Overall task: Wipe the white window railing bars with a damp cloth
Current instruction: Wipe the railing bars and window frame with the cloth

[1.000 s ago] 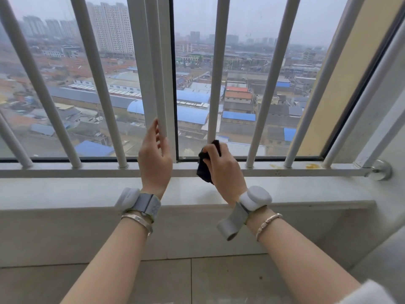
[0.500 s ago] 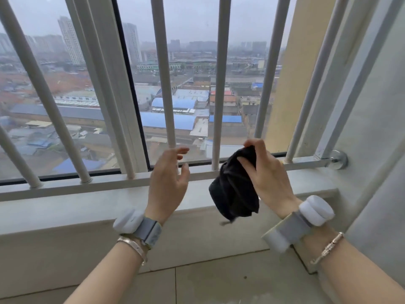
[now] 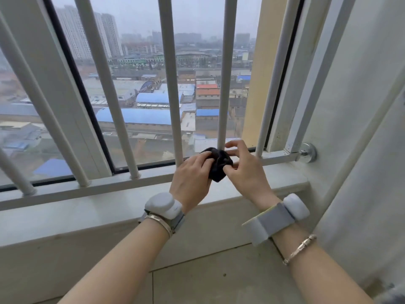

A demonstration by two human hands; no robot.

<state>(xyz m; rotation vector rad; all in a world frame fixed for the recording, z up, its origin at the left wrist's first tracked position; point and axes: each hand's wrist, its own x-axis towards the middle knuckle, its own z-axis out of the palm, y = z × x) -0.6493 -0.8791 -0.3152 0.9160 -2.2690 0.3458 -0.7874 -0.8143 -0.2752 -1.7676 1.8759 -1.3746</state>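
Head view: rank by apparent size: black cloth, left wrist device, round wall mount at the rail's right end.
1. left wrist device, though it sits nearest the camera, which inflates it.
2. black cloth, bunched and partly hidden by fingers, so close to unsure.
3. round wall mount, clearly smallest.

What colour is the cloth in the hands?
Black, plain with no pattern; the cloth shows clearly in the head view.

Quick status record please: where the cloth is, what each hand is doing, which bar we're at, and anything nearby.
cloth: black, bunched, at the foot of a bar
left hand: holds the cloth from the left
right hand: pinches the cloth from the right
bar: white, upright, second from the right wall
rail: horizontal, carries the bars
wall mount: round metal, at the rail's right end
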